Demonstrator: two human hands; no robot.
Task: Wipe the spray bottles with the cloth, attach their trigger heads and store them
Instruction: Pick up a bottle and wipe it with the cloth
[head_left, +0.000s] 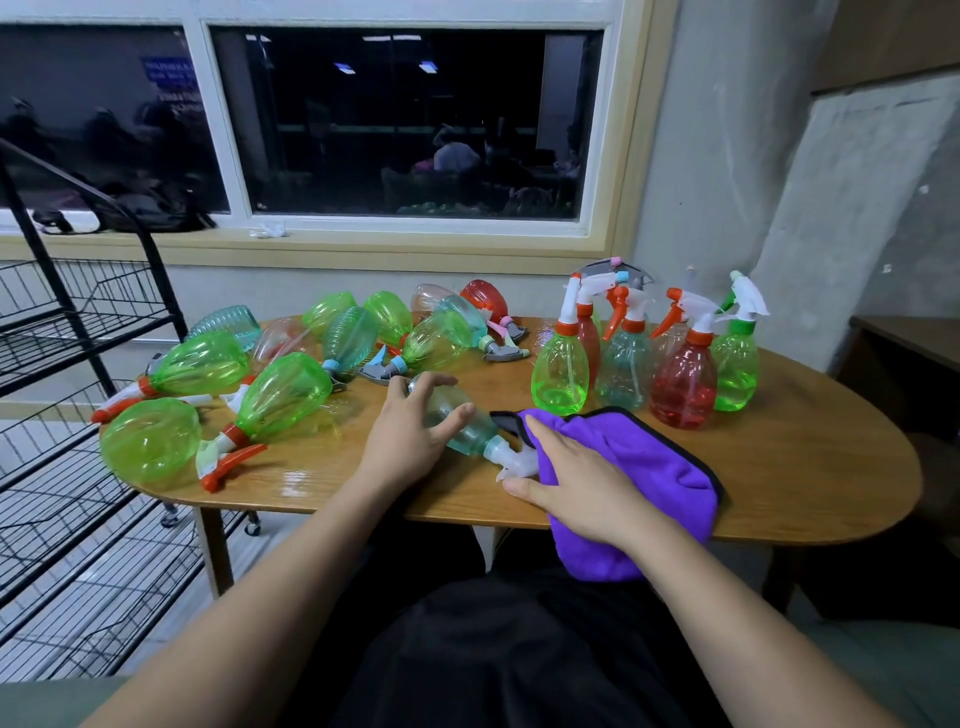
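Teal bottle lies on its side near the worktop front, your left hand curled loosely over it, right hand flat on the cloth. Smooth and round, it could roll or slip toward the edge if you lift with so light a grip.

Our left grip curls over a teal bottle lying on the table, thumb on its near side. Just right of it, our right grip lies flat on the purple cloth. Beyond that grip stand the upright bottles; left of the left grip, other bottles lie tumbled.
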